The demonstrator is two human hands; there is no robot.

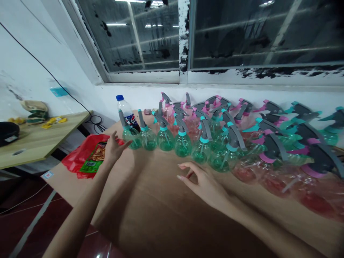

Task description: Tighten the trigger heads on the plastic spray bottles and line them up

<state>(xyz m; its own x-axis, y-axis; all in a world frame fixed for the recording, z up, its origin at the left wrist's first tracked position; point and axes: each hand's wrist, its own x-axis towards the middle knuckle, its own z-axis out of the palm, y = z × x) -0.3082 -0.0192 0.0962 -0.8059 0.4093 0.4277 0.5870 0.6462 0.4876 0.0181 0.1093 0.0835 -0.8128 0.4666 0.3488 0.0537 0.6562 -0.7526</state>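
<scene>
My left hand (pixel 114 149) is beside the leftmost green spray bottle (pixel 134 141), thumb and fingers spread. The thumb tip reaches the bottle's near side; whether it touches I cannot tell. My right hand (pixel 202 182) hovers over the table in front of the row, fingers loosely bent, a gap between them and the thumb, nothing held. Closest to it are a green spray bottle (pixel 183 146) with a teal collar and another green one (pixel 200 153). Clear pink spray bottles (pixel 286 181) with grey triggers and pink collars stand upright to the right.
A cola bottle (pixel 124 106) with a blue cap stands behind the left end of the row. Left of my left hand lies a red plastic bag (pixel 76 156) with a green snack packet (pixel 92 165). A second table (pixel 29 145) is farther left. The windowed wall borders the back.
</scene>
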